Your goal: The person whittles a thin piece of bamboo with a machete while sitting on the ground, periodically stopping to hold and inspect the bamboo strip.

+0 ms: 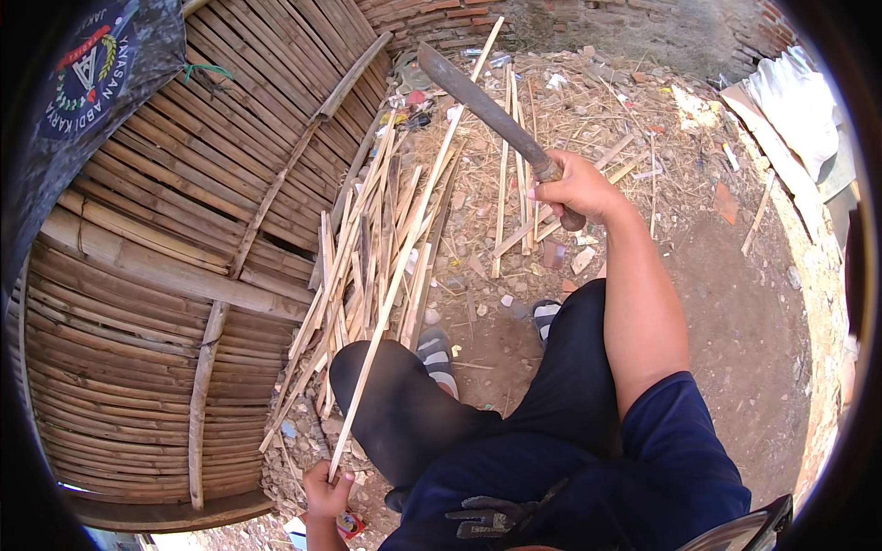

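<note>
My right hand (577, 188) is wrapped round the handle of a machete (482, 101), whose long dark blade points up and to the left. Low on the left, my left hand (327, 491) grips the near end of a long, thin wooden strip (404, 253). The strip slants up past my left knee, and its far end passes near the blade; whether the two touch I cannot tell. Beneath and left of it lies a loose pile of similar strips (363, 266).
A bamboo slat wall (220, 156) runs along the left, with a dark printed cloth (129, 83) hanging over it. Ahead, a brick wall (625, 28) bounds ground strewn with shavings and shards. A white sack (795, 106) lies at the far right.
</note>
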Demonstrator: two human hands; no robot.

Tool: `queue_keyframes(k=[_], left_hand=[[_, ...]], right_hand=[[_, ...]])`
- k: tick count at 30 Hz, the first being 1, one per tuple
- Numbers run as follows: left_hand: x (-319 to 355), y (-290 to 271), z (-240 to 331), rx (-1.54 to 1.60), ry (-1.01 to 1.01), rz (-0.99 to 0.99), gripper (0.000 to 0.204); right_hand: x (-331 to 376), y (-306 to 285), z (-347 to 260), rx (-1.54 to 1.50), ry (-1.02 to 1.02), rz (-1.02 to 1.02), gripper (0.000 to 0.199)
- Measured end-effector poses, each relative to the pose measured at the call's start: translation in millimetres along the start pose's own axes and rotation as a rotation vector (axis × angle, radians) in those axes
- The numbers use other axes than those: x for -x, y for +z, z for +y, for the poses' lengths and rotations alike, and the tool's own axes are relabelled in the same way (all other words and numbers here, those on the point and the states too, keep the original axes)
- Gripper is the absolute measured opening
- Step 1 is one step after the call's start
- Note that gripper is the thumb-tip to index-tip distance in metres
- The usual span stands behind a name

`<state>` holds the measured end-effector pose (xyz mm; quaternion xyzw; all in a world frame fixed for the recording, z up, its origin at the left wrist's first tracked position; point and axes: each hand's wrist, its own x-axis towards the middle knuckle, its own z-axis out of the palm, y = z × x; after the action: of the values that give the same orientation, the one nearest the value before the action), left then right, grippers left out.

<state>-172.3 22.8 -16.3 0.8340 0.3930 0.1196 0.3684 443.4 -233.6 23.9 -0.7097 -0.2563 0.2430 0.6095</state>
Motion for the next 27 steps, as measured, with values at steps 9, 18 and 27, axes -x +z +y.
queue_keyframes(k=[9, 18, 27], left_hand=[[1, 0, 11, 0.036, -0.023, -0.048, 0.036], [-5, 3, 14, 0.042, -0.016, -0.022, 0.039], [-1, 4, 13, 0.014, -0.014, -0.007, 0.038]], right_hand=[[-2, -3, -9, 0.289, -0.025, 0.308, 0.046], [5, 11, -22, 0.294, -0.006, 0.079, 0.039], [0, 3, -12, 0.229, -0.005, 0.104, 0.037]])
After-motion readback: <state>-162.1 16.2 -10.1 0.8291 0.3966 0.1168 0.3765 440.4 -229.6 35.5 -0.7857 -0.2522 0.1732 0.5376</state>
